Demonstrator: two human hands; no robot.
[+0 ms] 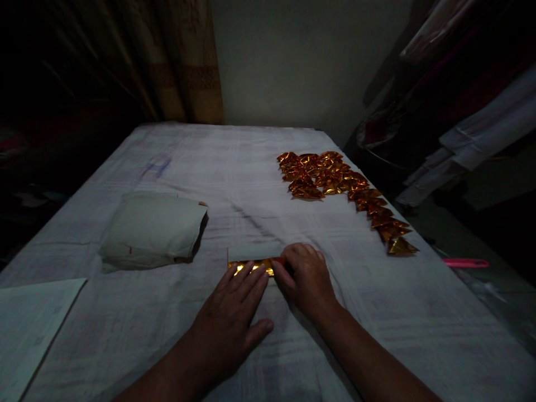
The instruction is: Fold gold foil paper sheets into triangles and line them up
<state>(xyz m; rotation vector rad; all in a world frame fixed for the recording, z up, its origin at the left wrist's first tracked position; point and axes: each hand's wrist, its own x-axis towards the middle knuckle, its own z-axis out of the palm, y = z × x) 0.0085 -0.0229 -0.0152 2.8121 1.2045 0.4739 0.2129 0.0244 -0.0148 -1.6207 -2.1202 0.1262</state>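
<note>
A sheet of gold foil paper lies on the cloth-covered table in front of me, pale side up, with its near edge folded over to show a shiny gold strip. My left hand rests flat on the near left part of the strip, fingers stretched out and thumb apart. At the right end, my right hand has its fingers curled, with thumb and fingers pinching the folded edge. Its fingertips partly cover that corner. Beyond the right hand sit several folded gold foil pieces, grouped and trailing in a row along the table's right side.
A thick stack of pale paper sheets lies left of centre. Another pale sheet is at the near left edge. The table ends at a wall and curtain. Hanging clothes and a pink handle are off the right side.
</note>
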